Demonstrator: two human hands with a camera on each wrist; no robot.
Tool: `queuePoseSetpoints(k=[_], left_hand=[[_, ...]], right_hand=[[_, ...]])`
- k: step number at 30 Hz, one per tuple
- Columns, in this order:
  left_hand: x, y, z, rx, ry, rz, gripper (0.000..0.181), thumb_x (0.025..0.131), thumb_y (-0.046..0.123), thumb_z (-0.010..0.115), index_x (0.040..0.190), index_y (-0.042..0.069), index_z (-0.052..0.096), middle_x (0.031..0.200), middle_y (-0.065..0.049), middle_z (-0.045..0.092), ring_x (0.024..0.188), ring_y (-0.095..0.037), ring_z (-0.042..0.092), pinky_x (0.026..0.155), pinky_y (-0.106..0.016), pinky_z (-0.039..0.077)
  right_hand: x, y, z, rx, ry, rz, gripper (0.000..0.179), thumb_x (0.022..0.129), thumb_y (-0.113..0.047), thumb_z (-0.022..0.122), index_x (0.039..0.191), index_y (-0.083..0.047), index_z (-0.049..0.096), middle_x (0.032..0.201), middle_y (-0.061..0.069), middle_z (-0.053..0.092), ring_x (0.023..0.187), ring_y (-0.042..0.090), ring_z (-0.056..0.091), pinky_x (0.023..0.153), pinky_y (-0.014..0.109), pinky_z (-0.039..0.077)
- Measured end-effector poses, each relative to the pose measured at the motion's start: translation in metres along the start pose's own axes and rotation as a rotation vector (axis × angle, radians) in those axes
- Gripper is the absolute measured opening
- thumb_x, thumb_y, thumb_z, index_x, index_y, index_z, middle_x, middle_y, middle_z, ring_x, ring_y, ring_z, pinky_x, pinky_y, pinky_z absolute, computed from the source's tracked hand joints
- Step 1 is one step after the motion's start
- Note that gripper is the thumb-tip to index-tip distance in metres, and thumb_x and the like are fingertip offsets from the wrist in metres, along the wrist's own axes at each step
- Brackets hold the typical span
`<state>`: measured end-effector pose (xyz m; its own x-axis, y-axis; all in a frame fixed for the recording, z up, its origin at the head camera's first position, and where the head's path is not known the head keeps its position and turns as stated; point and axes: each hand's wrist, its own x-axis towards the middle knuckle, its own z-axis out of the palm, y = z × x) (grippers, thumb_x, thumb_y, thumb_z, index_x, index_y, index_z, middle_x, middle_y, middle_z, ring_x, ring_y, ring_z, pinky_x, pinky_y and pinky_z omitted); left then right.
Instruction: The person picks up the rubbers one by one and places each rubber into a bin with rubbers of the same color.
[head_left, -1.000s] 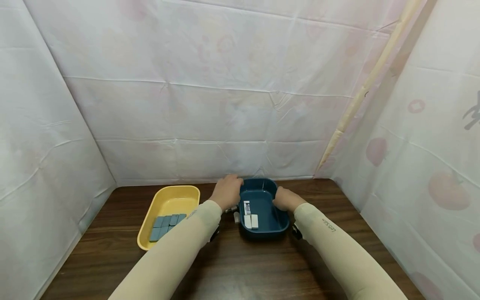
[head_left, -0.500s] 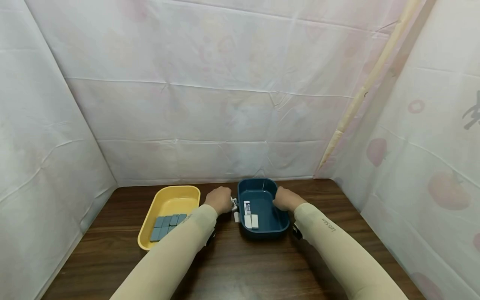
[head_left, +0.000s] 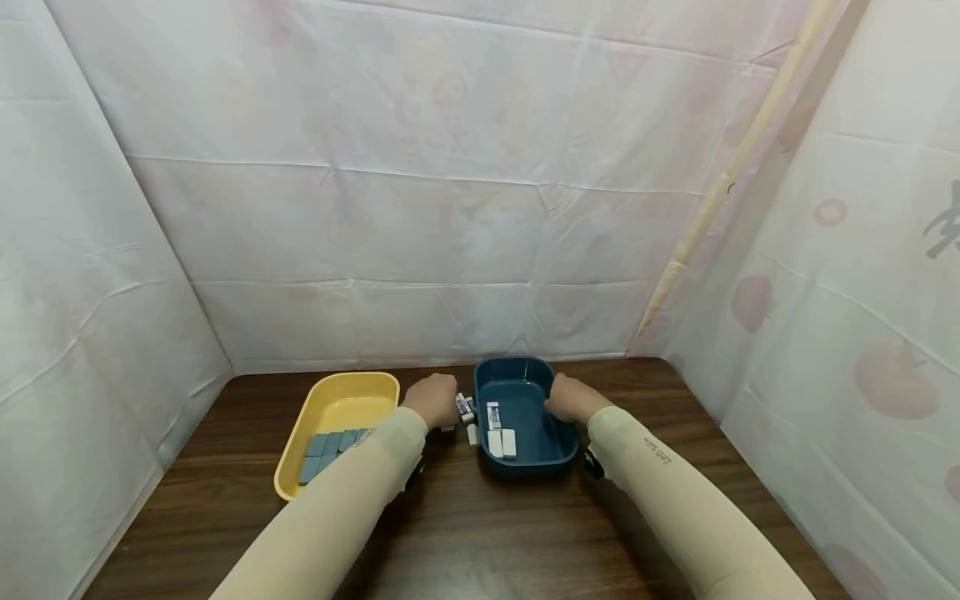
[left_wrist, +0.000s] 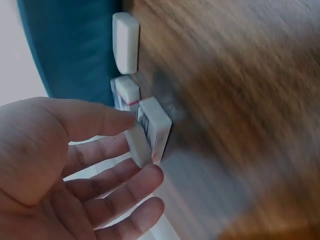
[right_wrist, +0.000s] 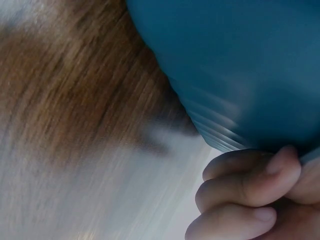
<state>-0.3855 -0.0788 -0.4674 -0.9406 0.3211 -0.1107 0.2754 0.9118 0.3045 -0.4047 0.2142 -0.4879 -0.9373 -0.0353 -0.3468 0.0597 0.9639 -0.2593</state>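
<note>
Beside the blue tray, pickup step: left hand apparently pinches an eraser, right hand grips tray; next needs clean lift

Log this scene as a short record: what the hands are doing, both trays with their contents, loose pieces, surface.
Left hand: pinches a small white block
Right hand: grips the right rim of the blue tray
Blue tray contents: two plain white pieces and one printed piece
Yellow tray: holds grey-blue blocks; the left sleeve may hide some
Loose pieces: white blocks, some printed, beside the blue tray
Surface: brown wood-grain table
</note>
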Motion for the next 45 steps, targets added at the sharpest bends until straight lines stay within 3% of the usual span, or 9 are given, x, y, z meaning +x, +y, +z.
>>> queuePoseSetpoints(k=[6,11,19,25,29,33,37,42,45], left_hand=[[0.000,-0.008,-0.006,-0.002,-0.015,-0.018,0.024,0.100,-0.005,0.069,0.082,0.011,0.069,0.070,-0.001,0.054,0.060,-0.018,0.048,0.054,-0.032,0.042],[0.001,-0.007,-0.012,-0.057,0.067,0.001,0.023,0.098,-0.007,0.072,0.084,0.011,0.067,0.078,-0.003,0.058,0.066,-0.020,0.051,0.059,-0.035,0.045],[0.002,0.023,-0.019,-0.168,0.178,0.063,0.010,0.097,0.003,0.078,0.106,0.004,0.083,0.105,-0.009,0.078,0.086,-0.024,0.070,0.078,-0.041,0.063],[0.003,0.045,-0.005,-0.132,0.173,0.174,0.031,0.103,0.007,0.077,0.133,-0.001,0.080,0.131,-0.013,0.073,0.111,-0.024,0.073,0.095,-0.041,0.065],[0.003,0.057,0.005,-0.071,0.137,0.257,0.031,0.105,0.011,0.077,0.134,0.003,0.080,0.132,-0.010,0.074,0.116,-0.024,0.075,0.098,-0.039,0.065],[0.000,0.072,0.014,-0.031,0.070,0.349,0.026,0.104,0.016,0.080,0.129,0.008,0.084,0.127,-0.005,0.080,0.107,-0.017,0.076,0.092,-0.036,0.065],[-0.002,0.086,0.024,-0.047,-0.014,0.404,0.003,0.101,0.013,0.081,0.101,0.014,0.084,0.093,0.004,0.076,0.071,-0.009,0.062,0.067,-0.028,0.055],[-0.004,0.097,0.034,-0.012,-0.063,0.461,0.037,0.096,0.006,0.082,0.070,0.021,0.060,0.065,0.009,0.047,0.055,-0.008,0.037,0.053,-0.025,0.035],[-0.006,0.101,0.037,0.030,-0.054,0.489,0.039,0.095,0.007,0.085,0.068,0.023,0.062,0.065,0.011,0.051,0.056,-0.007,0.041,0.055,-0.024,0.038]], right_hand=[[-0.011,-0.006,-0.004,0.023,0.002,0.017,0.074,0.116,-0.022,0.060,0.168,0.019,0.027,0.153,0.036,0.062,0.112,0.030,0.075,0.099,0.047,0.065],[-0.018,-0.006,-0.007,0.007,0.020,-0.001,0.074,0.117,-0.025,0.059,0.168,0.019,0.028,0.154,0.035,0.062,0.111,0.028,0.074,0.098,0.045,0.065],[-0.016,-0.002,-0.006,0.009,0.019,0.003,0.073,0.117,-0.024,0.059,0.167,0.019,0.028,0.150,0.034,0.064,0.108,0.027,0.074,0.097,0.044,0.065],[-0.016,-0.005,-0.006,0.010,0.002,0.004,0.074,0.118,-0.025,0.058,0.169,0.019,0.026,0.155,0.035,0.060,0.109,0.028,0.073,0.096,0.044,0.064],[-0.017,-0.007,-0.006,-0.010,0.006,-0.017,0.076,0.118,-0.025,0.059,0.169,0.019,0.026,0.163,0.037,0.054,0.117,0.030,0.072,0.104,0.046,0.063],[-0.017,-0.008,-0.007,-0.021,0.012,-0.027,0.075,0.118,-0.026,0.060,0.168,0.019,0.028,0.160,0.037,0.057,0.115,0.031,0.072,0.103,0.046,0.062],[-0.016,-0.008,-0.007,-0.016,0.007,-0.032,0.072,0.118,-0.025,0.060,0.166,0.020,0.031,0.149,0.035,0.064,0.105,0.030,0.071,0.095,0.044,0.062],[-0.014,-0.007,-0.005,-0.004,0.011,-0.038,0.070,0.117,-0.025,0.060,0.164,0.020,0.034,0.146,0.034,0.065,0.107,0.030,0.072,0.096,0.046,0.063],[-0.015,-0.008,-0.004,-0.009,0.016,-0.041,0.069,0.117,-0.025,0.061,0.163,0.020,0.035,0.146,0.035,0.065,0.109,0.030,0.072,0.098,0.047,0.063]])
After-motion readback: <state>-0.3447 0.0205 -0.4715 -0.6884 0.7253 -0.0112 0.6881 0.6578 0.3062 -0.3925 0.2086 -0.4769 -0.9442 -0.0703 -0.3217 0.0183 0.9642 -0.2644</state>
